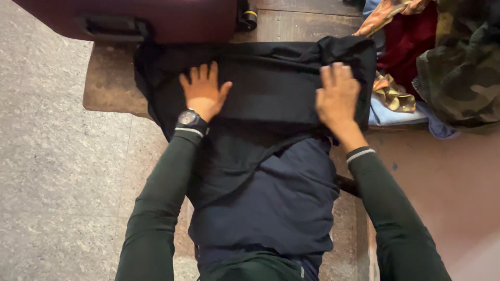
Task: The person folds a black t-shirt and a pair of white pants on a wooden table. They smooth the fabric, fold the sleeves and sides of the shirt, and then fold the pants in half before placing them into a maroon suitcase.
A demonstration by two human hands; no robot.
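Both hands (203,91) (337,96) press black cloth (271,88) on stone floor (52,156).

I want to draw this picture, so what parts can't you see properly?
- Maroon suitcase: top edge of the head view cuts it off.
- Black garment: the left hand and right hand cover parts.
- Pile of clothes: right edge cuts it; pieces overlap.
- Wooden bench: mostly under the garment.

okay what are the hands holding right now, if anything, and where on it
Nothing is gripped. The left hand presses flat on the black garment near its left side; the right hand rests on its folded right edge, fingers curled slightly.
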